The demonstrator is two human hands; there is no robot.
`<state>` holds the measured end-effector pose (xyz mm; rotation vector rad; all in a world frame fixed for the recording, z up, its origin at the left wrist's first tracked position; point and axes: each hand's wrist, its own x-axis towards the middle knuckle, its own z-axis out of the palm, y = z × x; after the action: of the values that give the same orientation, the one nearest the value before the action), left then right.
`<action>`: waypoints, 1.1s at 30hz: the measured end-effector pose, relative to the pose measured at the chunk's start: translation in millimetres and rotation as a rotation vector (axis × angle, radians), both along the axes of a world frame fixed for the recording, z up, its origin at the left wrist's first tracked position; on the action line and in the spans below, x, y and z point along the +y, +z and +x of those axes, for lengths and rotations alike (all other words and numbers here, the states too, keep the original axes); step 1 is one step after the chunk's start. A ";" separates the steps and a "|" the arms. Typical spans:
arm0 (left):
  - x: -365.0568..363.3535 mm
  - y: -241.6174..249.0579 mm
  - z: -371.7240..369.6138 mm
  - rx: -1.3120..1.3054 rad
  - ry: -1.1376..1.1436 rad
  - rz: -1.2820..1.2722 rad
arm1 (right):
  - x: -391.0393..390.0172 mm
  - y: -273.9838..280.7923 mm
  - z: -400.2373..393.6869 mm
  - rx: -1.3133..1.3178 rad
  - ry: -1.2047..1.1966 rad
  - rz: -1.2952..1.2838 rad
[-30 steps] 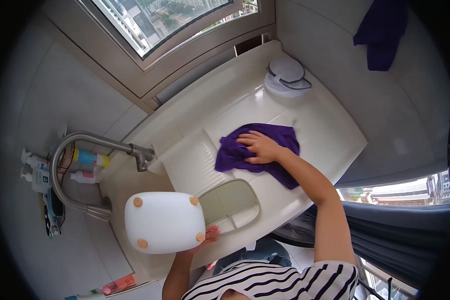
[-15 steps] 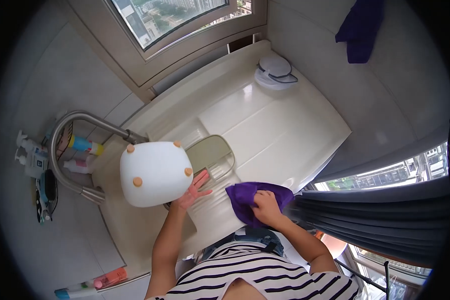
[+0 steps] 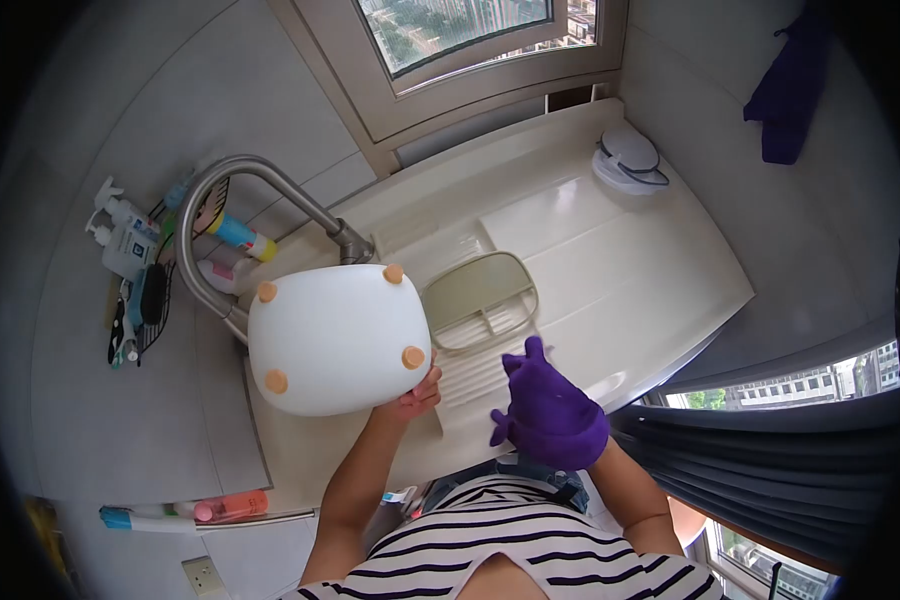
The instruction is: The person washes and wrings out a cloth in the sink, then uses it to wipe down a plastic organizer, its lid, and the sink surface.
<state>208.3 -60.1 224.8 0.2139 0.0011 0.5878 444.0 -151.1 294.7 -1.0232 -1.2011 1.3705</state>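
A white rounded container [image 3: 340, 340] with several small tan feet has its underside turned toward me, at the left over the sink counter. My left hand [image 3: 417, 398] is at its lower right edge, fingers curled against it; part of the hand is hidden behind the container. A purple cloth [image 3: 555, 415] covers my right hand, whose fingers are hidden in its bunched folds. Between the two hands and farther back, an olive-green divided tray [image 3: 482, 300] lies on the ribbed washboard surface [image 3: 470, 378].
A curved metal faucet [image 3: 185, 225] rises behind the container. Bottles [image 3: 130, 240] and brushes [image 3: 152, 295] sit in a wall rack at left. A white mesh item [image 3: 630, 160] rests in the far corner of the counter [image 3: 610, 270]. Another purple cloth [image 3: 792, 95] hangs on the right wall.
My left hand's spread fingers have curled in at the container's edge. The purple cloth went from bunched under my right hand to draped over it. The view has shifted.
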 end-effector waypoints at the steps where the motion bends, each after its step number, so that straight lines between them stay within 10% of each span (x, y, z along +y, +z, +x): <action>1: -3.9 12.6 2.9 -0.005 0.009 0.023 | 7.1 30.8 -7.5 -0.760 0.089 0.496; 3: -15.1 27.2 6.7 -0.019 0.049 0.002 | 16.5 41.4 -17.4 -0.645 0.218 0.442; 6: -22.8 104.2 27.1 0.812 0.649 -0.410 | 28.0 12.1 -56.4 -0.193 0.278 0.254; 10: -29.3 72.7 -18.4 0.243 0.321 -0.021 | 50.1 42.5 -88.4 -0.168 0.018 0.555; 12: -34.7 69.7 -35.0 0.221 0.318 0.022 | 53.8 83.2 -84.5 -0.584 -0.265 0.803; 16: -47.1 67.2 -51.5 0.224 0.335 0.053 | 85.4 51.1 -90.2 -0.329 -0.125 0.786; 18: -51.3 66.9 -58.0 0.236 0.344 0.063 | 79.8 38.9 -99.1 -0.025 -0.234 0.185; 22: -54.7 63.0 -65.4 0.247 0.352 0.064 | 82.0 36.8 -94.7 -0.300 -0.177 0.466; 28: -45.0 57.2 -61.6 0.196 0.310 0.061 | 86.0 47.9 -102.7 -0.067 -0.227 -0.126; 33: -26.9 44.2 -39.8 0.002 0.161 0.057 | 58.6 42.6 -109.3 -0.812 -0.224 0.876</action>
<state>168.4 -87.0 269.0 0.2715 0.0040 0.7482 334.7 -92.5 337.2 -1.0106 -1.9439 0.1153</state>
